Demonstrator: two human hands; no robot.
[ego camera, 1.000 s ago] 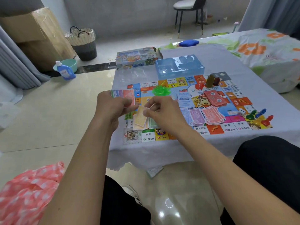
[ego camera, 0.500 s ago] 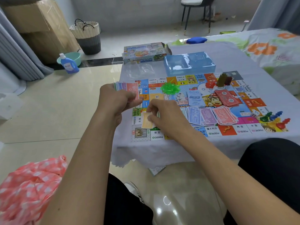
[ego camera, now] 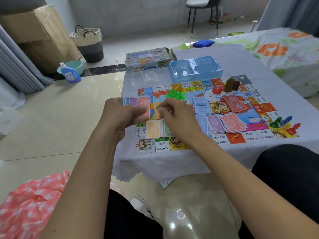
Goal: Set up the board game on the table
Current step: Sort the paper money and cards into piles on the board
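The colourful game board lies on the cloth-covered table. My left hand grips a fan of play money above the board's left edge. Just to its right, my right hand pinches an orange note at the fan. Beneath the hands lie an orange pile and a green pile. Blue, purple and pink piles continue the row to the right. Also on the board are a blue card deck, a red card deck, green houses and pawns.
A blue plastic tray and the game box sit at the table's far side. A bed with a floral sheet is on the right. On the floor to the left stand a detergent bottle and a basket.
My right hand laid an orange note on the orange pile, then rose back to the fan, where it now pinches another note. My left hand stayed put with the fan.
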